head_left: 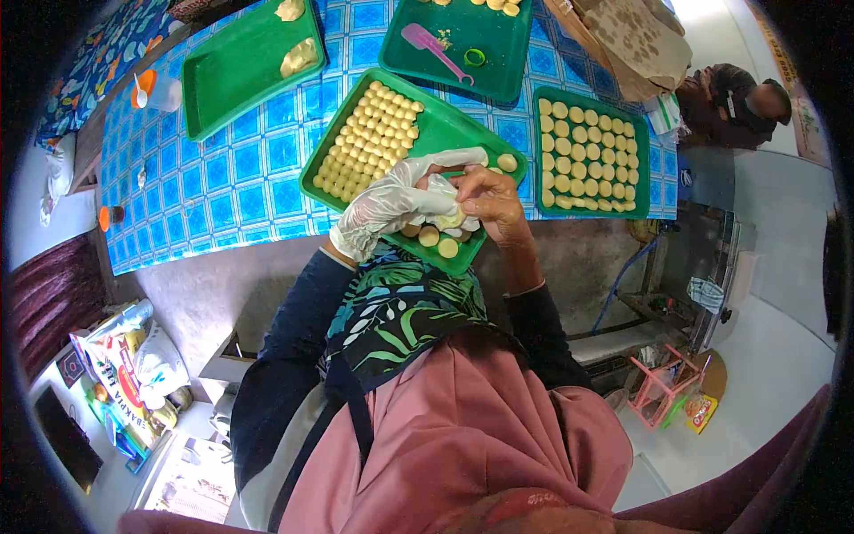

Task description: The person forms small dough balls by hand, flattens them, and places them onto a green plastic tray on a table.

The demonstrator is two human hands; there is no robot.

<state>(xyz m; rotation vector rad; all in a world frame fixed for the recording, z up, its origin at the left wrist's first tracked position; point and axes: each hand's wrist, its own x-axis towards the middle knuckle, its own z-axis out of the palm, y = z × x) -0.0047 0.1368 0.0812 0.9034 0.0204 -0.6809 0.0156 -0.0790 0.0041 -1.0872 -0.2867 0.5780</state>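
My left hand (384,206), in a loose clear-white plastic glove, is closed around a pale yellow piece of dough (451,217). The bare fingers of my right hand (496,206) pinch at the same piece from the other side, and the glove partly hides it. Both hands are over the near right part of a green tray (449,120). Rows of small yellow balls (372,138) fill the left of that tray. Several larger pale rounds (447,248) lie beneath my hands at its near corner, and another round (507,163) sits by its right edge.
To the right, a green tray (588,211) holds rows of flattened rounds. Behind, another tray (418,71) carries a pink spatula (436,52) and a green ring (475,58). A tray (222,80) with dough lumps (300,57) stands at far left. A person (734,107) is at right.
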